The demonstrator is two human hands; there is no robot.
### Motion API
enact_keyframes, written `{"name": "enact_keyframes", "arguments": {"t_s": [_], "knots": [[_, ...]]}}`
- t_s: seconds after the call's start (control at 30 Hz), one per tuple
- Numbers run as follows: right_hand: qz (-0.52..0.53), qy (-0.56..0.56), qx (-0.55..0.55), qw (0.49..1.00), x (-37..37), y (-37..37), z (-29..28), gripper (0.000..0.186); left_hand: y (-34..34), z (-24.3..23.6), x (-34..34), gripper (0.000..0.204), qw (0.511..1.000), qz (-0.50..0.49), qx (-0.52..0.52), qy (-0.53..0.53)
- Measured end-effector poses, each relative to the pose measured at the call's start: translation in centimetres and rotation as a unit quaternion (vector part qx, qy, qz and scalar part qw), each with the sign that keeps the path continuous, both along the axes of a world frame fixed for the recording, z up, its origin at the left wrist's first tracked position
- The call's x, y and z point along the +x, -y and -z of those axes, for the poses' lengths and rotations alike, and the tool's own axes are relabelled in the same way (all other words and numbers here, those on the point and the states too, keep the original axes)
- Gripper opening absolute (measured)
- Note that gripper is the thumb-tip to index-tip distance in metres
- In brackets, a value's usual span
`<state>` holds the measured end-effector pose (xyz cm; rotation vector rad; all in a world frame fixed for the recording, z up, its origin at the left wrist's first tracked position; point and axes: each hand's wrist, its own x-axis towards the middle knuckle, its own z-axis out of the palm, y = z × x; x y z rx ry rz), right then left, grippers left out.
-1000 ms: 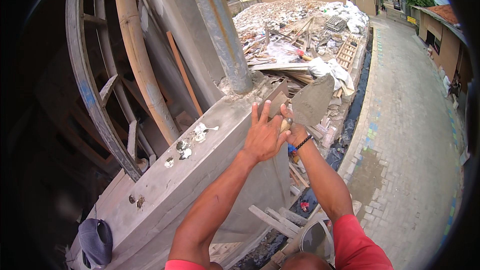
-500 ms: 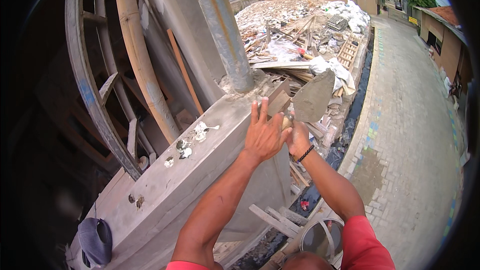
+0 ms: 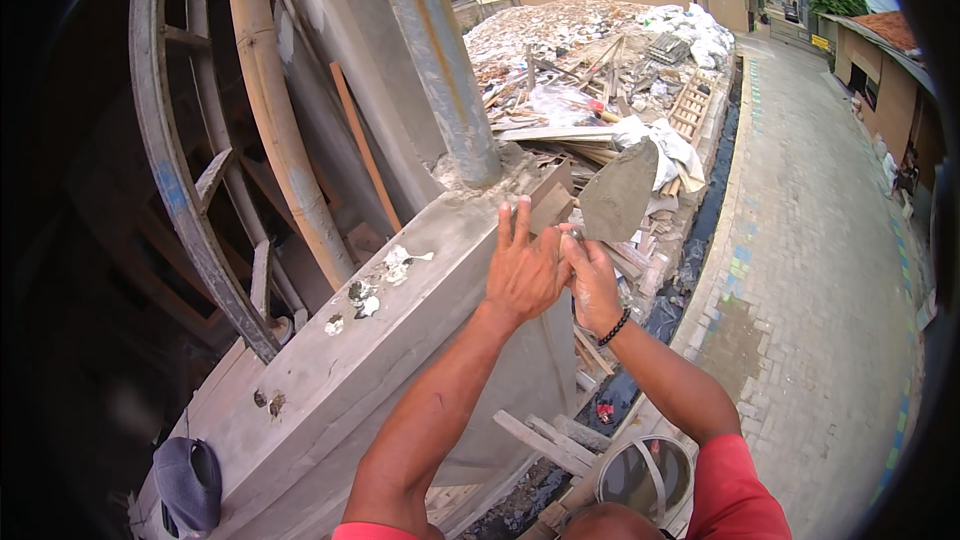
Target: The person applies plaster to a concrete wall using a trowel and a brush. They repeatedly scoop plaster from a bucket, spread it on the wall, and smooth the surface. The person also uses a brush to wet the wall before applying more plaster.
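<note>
My right hand (image 3: 594,285), with a dark bead bracelet at the wrist, is closed around the handle of a trowel (image 3: 620,195). The trowel's broad blade is coated in grey mortar and points up and away, beyond the wall's right edge. Right beside it, my left hand (image 3: 525,275) lies over the edge of the grey concrete wall (image 3: 400,310), two fingers stretched forward. Its thumb side touches or nearly touches my right hand. Just past the left fingertips a wooden piece (image 3: 552,205) sits at the wall's end.
A rusty metal post (image 3: 440,70) rises from the wall's far end. White splotches (image 3: 396,265) and a dark cap (image 3: 188,485) lie on the wall top. A wooden ladder (image 3: 165,140) and bamboo pole (image 3: 275,110) lean left. Below right are a bucket (image 3: 645,480) and a drain (image 3: 715,180).
My right hand has shifted on the trowel handle, and its pale knob is now covered. The blade sits slightly farther left. My left hand stays almost in place.
</note>
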<state>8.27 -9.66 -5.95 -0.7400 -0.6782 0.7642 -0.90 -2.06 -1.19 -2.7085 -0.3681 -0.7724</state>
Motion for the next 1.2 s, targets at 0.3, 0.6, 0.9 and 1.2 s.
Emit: {"name": "enact_keyframes", "arguments": {"t_s": [0.3,0.6,0.9,1.2], "knots": [[0.02,-0.099,0.123,0.987,2.8,-1.0,0.1,0.03,-0.6,0.0,-1.0,0.057,1.0,-0.004,0.002,-0.011],[-0.086,-0.151,0.126,0.977,4.4,-3.5,1.2,0.03,-0.8,0.4,-0.5,0.041,0.999,0.031,-0.017,0.023],[-0.099,-0.105,0.104,0.984,5.4,-3.9,1.6,0.031,-1.6,1.1,-0.6,0.04,0.998,0.012,0.055,-0.002],[-0.057,-0.077,0.11,0.989,6.8,-4.7,1.6,0.032,-1.3,1.2,-0.5,0.034,0.997,0.014,0.069,0.002]]}}
